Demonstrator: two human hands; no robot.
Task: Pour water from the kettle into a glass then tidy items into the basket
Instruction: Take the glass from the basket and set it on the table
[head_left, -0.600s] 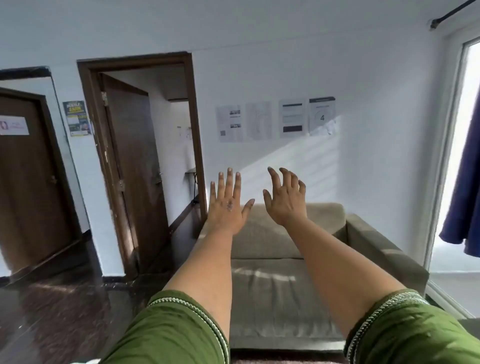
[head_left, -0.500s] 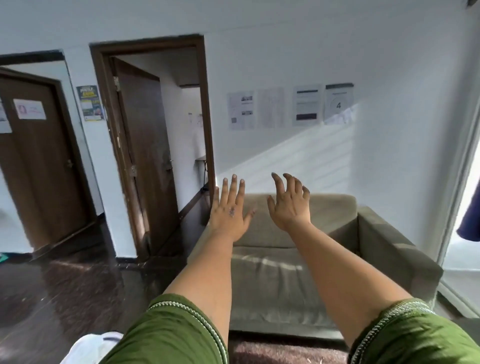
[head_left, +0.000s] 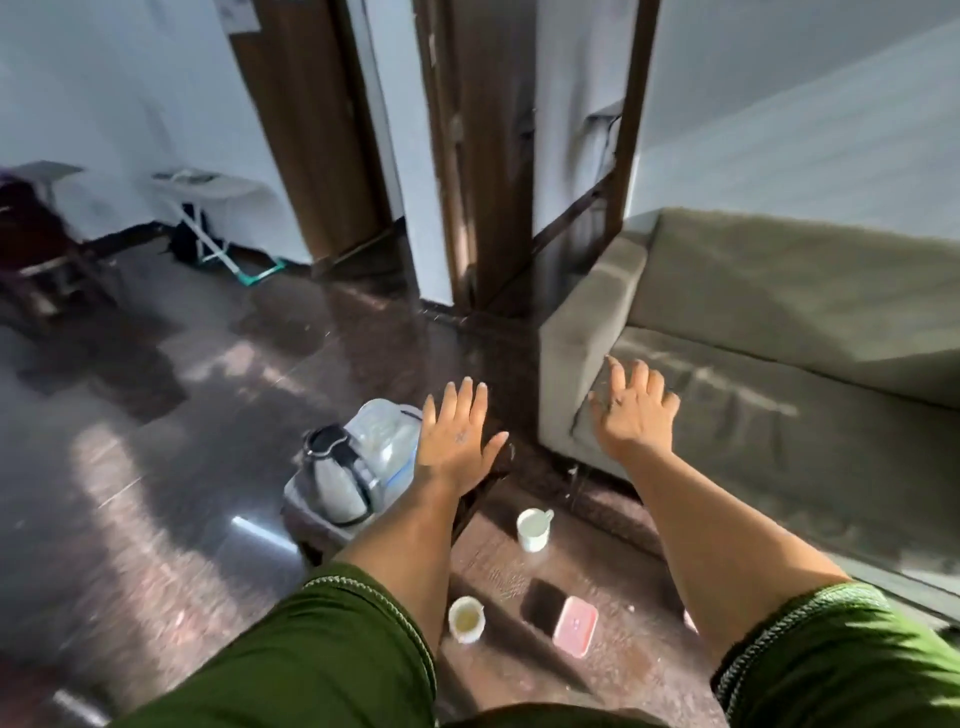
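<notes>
Kettle (head_left: 337, 480) placement decides the coming reach: it stands low and to the left of the left hand (head_left: 457, 441), just beyond and beside that wrist, while the right hand (head_left: 634, 410) hovers well apart over the sofa's (head_left: 753, 338) corner. So the left hand is plainly the nearer one.

Nearest the body, under and between the forearms, lie a small cup (head_left: 466, 619) with something yellowish in it, a dark flat object (head_left: 540, 603) and a pink lidded box (head_left: 575, 626), all on a low brown surface. Slightly farther, between the two forearms, stands a white mug (head_left: 534, 529).

Past those, the kettle sits upright, its long axis vertical and its black handle turned toward the left forearm, on or in a pale grey container (head_left: 311, 514); blur hides whether that is the basket. A clear plastic tub (head_left: 384, 436) rises just behind it, partly hidden by the left hand.

Both hands are spread flat, palms down, fingers straight, holding nothing. No glass is clearly visible.
</notes>
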